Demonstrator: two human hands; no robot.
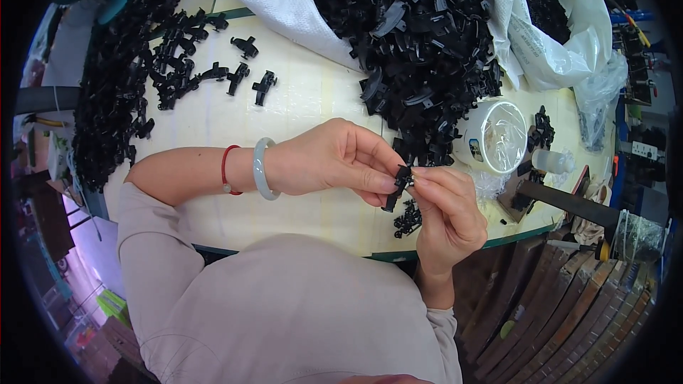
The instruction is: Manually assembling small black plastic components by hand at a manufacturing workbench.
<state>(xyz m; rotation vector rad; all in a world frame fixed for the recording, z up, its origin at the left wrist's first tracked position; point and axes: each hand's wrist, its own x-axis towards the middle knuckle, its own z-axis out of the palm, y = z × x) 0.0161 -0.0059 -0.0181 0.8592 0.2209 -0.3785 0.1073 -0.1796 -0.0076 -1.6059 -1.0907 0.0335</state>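
Pinching a part point(401, 183) above the table point(306, 222)

We find the black part between the two hands, over the near side of the table, tilted with its lower end toward the left. The left hand point(338, 162) comes in from the left, thumb and fingers closed on it, leaving no gap we can see. The right hand point(454, 208) meets it from the other side, thumb and finger tips brought together at its upper end; how firmly they press, we cannot tell. We note a red cord point(227, 169) and a pale bangle point(259, 168) at the left wrist. Just below the part lies a small cluster point(408, 220) of black pieces. Beyond the hands, a big pile point(427, 43) of black parts spills from a white sack point(281, 7). To its right we see a white tub point(471, 144) with clear plastic in its mouth, and a small bottle point(552, 161) near it. On the left, loose parts point(264, 88) lie near a long dark heap point(108, 110).
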